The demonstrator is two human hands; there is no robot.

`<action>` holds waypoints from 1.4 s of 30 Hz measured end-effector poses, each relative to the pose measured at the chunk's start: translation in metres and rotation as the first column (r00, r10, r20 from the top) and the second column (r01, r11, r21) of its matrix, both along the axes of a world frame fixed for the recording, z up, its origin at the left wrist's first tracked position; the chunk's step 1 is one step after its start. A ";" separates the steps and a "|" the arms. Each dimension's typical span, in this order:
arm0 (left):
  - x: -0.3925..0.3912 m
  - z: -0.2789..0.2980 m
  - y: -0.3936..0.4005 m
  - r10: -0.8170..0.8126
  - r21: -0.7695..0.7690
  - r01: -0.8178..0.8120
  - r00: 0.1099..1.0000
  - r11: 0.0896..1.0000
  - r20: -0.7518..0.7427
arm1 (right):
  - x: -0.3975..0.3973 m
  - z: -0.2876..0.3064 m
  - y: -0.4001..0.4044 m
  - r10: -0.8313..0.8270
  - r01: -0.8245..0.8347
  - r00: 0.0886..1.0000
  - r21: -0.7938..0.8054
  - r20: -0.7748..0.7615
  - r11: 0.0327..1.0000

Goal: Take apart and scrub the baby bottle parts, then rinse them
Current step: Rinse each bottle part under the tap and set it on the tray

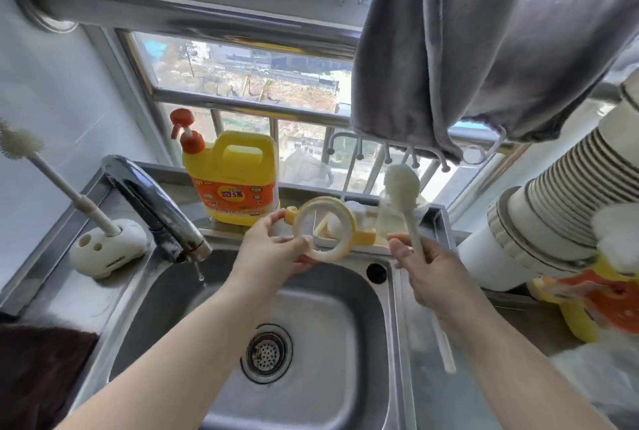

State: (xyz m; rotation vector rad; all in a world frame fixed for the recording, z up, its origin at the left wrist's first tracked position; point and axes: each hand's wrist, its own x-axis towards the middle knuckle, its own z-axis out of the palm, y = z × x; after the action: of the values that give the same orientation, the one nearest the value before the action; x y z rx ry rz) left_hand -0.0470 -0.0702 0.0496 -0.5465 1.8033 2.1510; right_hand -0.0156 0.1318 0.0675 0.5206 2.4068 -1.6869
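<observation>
Head view over a steel sink, left to right. A spare brush (52, 184) stands tilted in a white holder (109, 246) on the left ledge; beside it the faucet (155, 208) arches over the basin, a drip at its spout. The sink (166, 294) holds no objects, only its drain strainer (268, 353) at the centre, leaving the basin open beneath both forearms. Behind, on the back ledge, a yellow detergent jug (235, 177) with an orange pump stands upright. The left hand (273, 249) pinches the bottle collar ring (323, 230), cream with yellow handles, held above the basin's rear edge. The right hand (432, 270) is curled round the handle of the bottle brush (403, 187), head raised, just right of the ring and not touching it. A grey towel (484, 42) hangs above; stacked paper cups (553, 198) lie at right, over the counter edge
</observation>
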 end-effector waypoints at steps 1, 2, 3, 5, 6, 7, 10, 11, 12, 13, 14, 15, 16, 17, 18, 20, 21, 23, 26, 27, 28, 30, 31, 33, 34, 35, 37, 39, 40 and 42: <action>-0.011 0.005 0.005 0.041 0.011 -0.040 0.999 0.999 -0.032 | -0.009 0.006 0.002 0.002 -0.002 1.000 0.009 -0.022 1.000; -0.022 0.010 0.010 0.073 0.017 -0.072 0.995 0.997 -0.062 | -0.018 0.011 0.003 0.007 -0.006 0.999 0.017 -0.043 1.000; -0.035 0.014 0.014 0.094 0.016 -0.093 0.991 0.996 -0.090 | -0.027 0.015 0.004 0.007 -0.005 0.998 0.031 -0.067 1.000; -0.060 0.019 0.023 0.096 -0.016 -0.099 0.985 0.995 -0.141 | -0.043 0.021 0.005 0.003 0.003 0.995 0.056 -0.102 0.998; -0.071 0.021 0.027 0.086 -0.044 -0.094 0.983 0.995 -0.160 | -0.049 0.022 0.006 0.002 0.004 0.994 0.058 -0.109 0.998; -0.080 0.021 0.031 0.076 -0.071 -0.090 0.983 0.993 -0.170 | -0.054 0.022 0.007 0.004 0.003 0.994 0.060 -0.111 0.998; -0.098 0.022 0.040 0.064 -0.102 -0.082 0.984 0.991 -0.168 | -0.065 0.022 0.010 0.017 -0.008 0.994 0.080 -0.107 0.997; -0.101 0.020 0.042 0.061 -0.106 -0.079 0.984 0.991 -0.165 | -0.067 0.022 0.011 0.022 -0.013 0.994 0.082 -0.104 0.997; -0.106 0.018 0.044 0.060 -0.108 -0.078 0.985 0.991 -0.160 | -0.069 0.022 0.013 0.026 -0.018 0.995 0.081 -0.101 0.997; -0.108 0.015 0.044 0.061 -0.106 -0.078 0.987 0.991 -0.148 | -0.069 0.022 0.015 0.031 -0.024 0.995 0.079 -0.097 0.997; -0.112 0.012 0.045 0.064 -0.097 -0.078 0.989 0.992 -0.134 | -0.070 0.021 0.017 0.036 -0.029 0.995 0.073 -0.095 0.997; -0.115 0.010 0.046 0.067 -0.082 -0.077 0.991 0.994 -0.119 | -0.071 0.021 0.019 0.041 -0.035 0.995 0.066 -0.093 0.997; -0.117 0.008 0.047 0.073 -0.063 -0.080 0.992 0.995 -0.103 | -0.072 0.020 0.020 0.043 -0.038 0.995 0.059 -0.091 0.998; -0.120 0.006 0.048 0.080 -0.046 -0.084 0.993 0.995 -0.088 | -0.073 0.019 0.021 0.045 -0.041 0.995 0.050 -0.091 0.998; -0.122 0.006 0.049 0.085 -0.033 -0.088 0.993 0.996 -0.077 | -0.075 0.019 0.022 0.047 -0.043 0.995 0.040 -0.092 0.998; -0.126 0.003 0.051 0.088 -0.020 -0.090 0.994 0.996 -0.065 | -0.078 0.017 0.023 0.049 -0.047 0.995 0.019 -0.091 0.999; -0.127 0.002 0.051 0.087 -0.017 -0.088 0.995 0.996 -0.058 | -0.080 0.016 0.023 0.051 -0.049 0.995 0.015 -0.090 0.999; -0.127 -0.002 0.051 0.084 -0.016 -0.085 0.996 0.996 -0.038 | -0.081 0.014 0.023 0.056 -0.055 0.995 0.014 -0.086 0.998; -0.124 -0.005 0.048 0.078 -0.032 -0.079 0.997 0.996 -0.027 | -0.081 0.008 0.022 0.054 -0.055 0.995 -0.006 -0.082 0.998; -0.124 -0.007 0.047 0.078 -0.027 -0.078 0.997 0.997 -0.025 | -0.080 0.006 0.022 0.055 -0.056 0.996 -0.011 -0.074 0.998; -0.123 -0.008 0.047 0.076 -0.022 -0.077 0.997 0.997 -0.022 | -0.079 0.004 0.021 0.057 -0.058 0.996 -0.015 -0.062 0.998; -0.122 -0.010 0.046 0.070 -0.018 -0.070 0.997 0.997 -0.017 | -0.077 0.000 0.019 0.055 -0.056 0.998 -0.031 -0.043 0.998; -0.121 -0.010 0.046 0.063 -0.020 -0.063 0.998 0.998 -0.015 | -0.075 -0.002 0.018 0.052 -0.053 0.998 -0.039 -0.036 0.998; -0.120 -0.011 0.045 0.050 -0.024 -0.050 0.999 0.998 -0.018 | -0.073 -0.005 0.014 0.047 -0.048 0.999 -0.056 -0.021 0.997; -0.120 -0.011 0.044 0.046 -0.023 -0.047 0.999 0.999 -0.020 | -0.071 -0.006 0.012 0.045 -0.046 0.999 -0.068 -0.013 0.997; -0.120 -0.010 0.044 0.046 -0.022 -0.046 0.999 0.999 -0.021 | -0.070 -0.007 0.011 0.043 -0.044 0.999 -0.082 -0.009 0.996; -0.121 -0.008 0.043 0.046 -0.034 -0.047 0.999 0.998 -0.026 | -0.067 -0.009 0.009 0.033 -0.033 0.999 -0.093 -0.002 0.995; -0.122 -0.007 0.043 0.040 -0.055 -0.042 0.999 0.998 -0.036 | -0.065 -0.010 0.009 0.025 -0.024 1.000 -0.091 0.002 0.996; -0.122 -0.007 0.043 0.036 -0.063 -0.039 0.999 0.997 -0.040 | -0.063 -0.011 0.009 0.023 -0.023 1.000 -0.090 0.004 0.996; -0.122 -0.007 0.043 0.025 -0.077 -0.028 0.999 0.997 -0.047 | -0.061 -0.011 0.009 0.023 -0.023 1.000 -0.088 0.003 0.996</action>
State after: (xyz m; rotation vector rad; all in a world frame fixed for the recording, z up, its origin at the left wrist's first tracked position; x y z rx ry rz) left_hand -0.1690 -0.0270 0.0423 -0.5459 1.9219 2.1344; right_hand -0.0764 0.1411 0.0566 0.4803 2.3143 -1.7710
